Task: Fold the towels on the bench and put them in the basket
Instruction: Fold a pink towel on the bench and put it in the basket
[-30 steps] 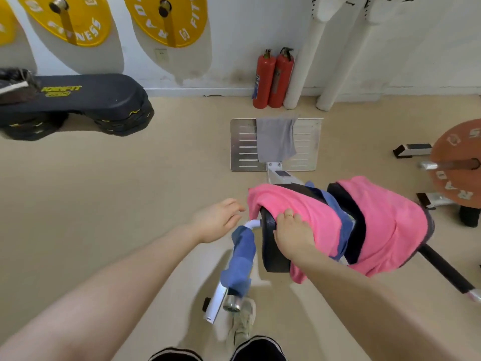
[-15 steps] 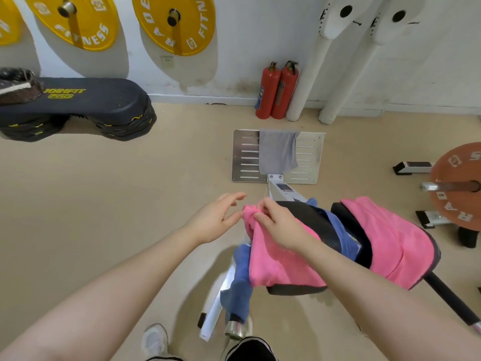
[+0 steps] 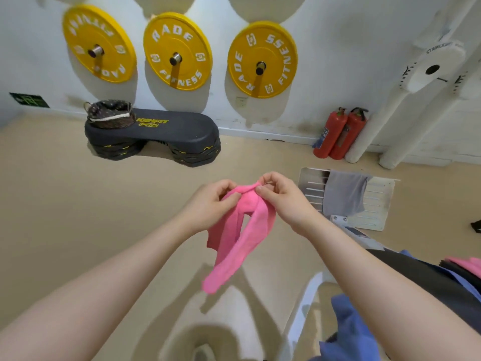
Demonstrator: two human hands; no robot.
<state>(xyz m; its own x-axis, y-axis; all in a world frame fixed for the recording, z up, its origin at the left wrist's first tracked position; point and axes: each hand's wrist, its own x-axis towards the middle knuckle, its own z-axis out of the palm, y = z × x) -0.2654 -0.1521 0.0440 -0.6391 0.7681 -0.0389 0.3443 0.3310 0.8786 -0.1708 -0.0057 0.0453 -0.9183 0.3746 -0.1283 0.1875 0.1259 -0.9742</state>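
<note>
A pink towel hangs in the air in front of me, bunched at its top edge. My left hand and my right hand both pinch that top edge, close together. The black bench is at the lower right, with a blue towel and another pink towel lying on it. A grey towel drapes over a metal footplate. A dark woven basket sits far off on the left end of a black step platform.
Yellow weight plates hang on the back wall. Two red fire extinguishers and white posts stand against the wall at right. Beige floor lies between me and the basket.
The pink towel has come off the bench and now hangs between both hands. My left hand has taken hold of it. My view has swung up and left, so the basket shows.
</note>
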